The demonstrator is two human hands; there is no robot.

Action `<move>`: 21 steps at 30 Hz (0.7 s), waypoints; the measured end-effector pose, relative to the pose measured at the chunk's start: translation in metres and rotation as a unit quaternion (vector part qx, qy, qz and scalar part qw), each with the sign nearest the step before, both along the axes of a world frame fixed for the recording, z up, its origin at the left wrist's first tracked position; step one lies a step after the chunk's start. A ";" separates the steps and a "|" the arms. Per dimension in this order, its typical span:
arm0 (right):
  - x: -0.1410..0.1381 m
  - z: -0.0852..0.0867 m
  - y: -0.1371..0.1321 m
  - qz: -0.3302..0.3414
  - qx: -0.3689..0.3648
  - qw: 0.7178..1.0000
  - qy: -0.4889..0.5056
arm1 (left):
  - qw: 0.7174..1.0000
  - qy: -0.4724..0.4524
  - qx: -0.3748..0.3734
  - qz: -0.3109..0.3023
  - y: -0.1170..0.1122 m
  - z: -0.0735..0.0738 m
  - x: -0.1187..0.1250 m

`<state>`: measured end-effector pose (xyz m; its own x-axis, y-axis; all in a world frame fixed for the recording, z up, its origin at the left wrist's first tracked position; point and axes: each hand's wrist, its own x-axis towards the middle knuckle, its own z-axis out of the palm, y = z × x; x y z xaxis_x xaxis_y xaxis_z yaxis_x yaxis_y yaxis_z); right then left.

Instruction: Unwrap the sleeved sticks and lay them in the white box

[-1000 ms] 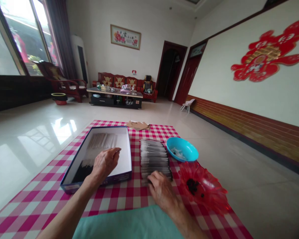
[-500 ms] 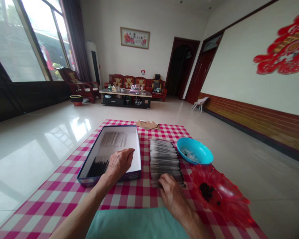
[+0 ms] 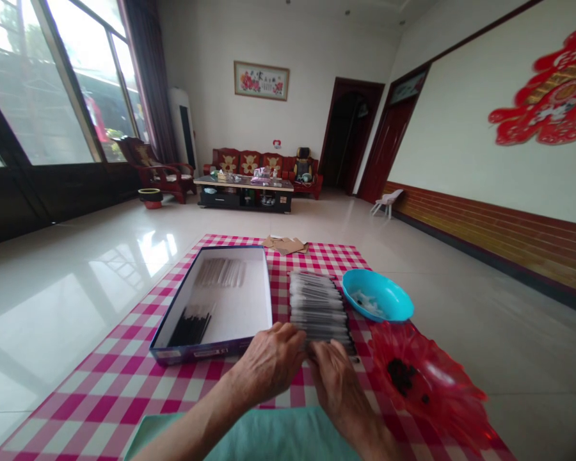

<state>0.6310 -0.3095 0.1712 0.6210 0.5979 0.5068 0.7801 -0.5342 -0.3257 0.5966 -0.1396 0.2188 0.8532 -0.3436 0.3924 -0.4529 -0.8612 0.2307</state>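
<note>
Both hands meet at the near end of a stack of thin clear-wrapped sticks (image 3: 317, 304) lying on the red-and-white checked cloth (image 3: 100, 390). My left hand (image 3: 271, 365) is curled, its fingers closed against the stack's near left corner. My right hand (image 3: 336, 378) lies beside it with fingertips pressed on the near end of the stack. To the left stands a shallow blue-rimmed box (image 3: 221, 301) with black sticks at its near left and clear ones at the far end.
A blue bowl (image 3: 377, 301) with small white bits sits right of the stack. A red flower-shaped dish (image 3: 427, 384) with dark bits lies nearer on the right. Cardboard scraps (image 3: 283, 243) rest at the cloth's far edge. A teal cloth (image 3: 269, 435) covers my lap.
My left hand has left the box and moved right to the near end of the stack, beside my right hand. The camera has turned slightly left.
</note>
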 end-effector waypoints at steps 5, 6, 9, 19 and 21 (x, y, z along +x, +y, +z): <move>0.004 0.001 0.000 -0.004 0.064 0.995 -0.073 | 0.988 0.066 -0.131 -0.038 0.002 -0.002 0.004; 0.006 0.001 -0.002 -0.018 0.072 0.994 -0.083 | 0.984 0.066 -0.161 -0.037 0.005 -0.002 0.005; 0.014 0.002 -0.009 -0.084 0.101 0.988 -0.080 | 0.974 0.060 -0.219 -0.004 0.017 0.001 0.010; 0.020 0.010 -0.015 -0.113 0.475 0.789 0.373 | 0.989 0.017 -0.140 0.043 0.038 0.012 0.012; 0.016 0.010 -0.008 -0.090 0.525 0.725 0.436 | 0.998 -0.018 -0.033 0.046 0.030 0.015 0.006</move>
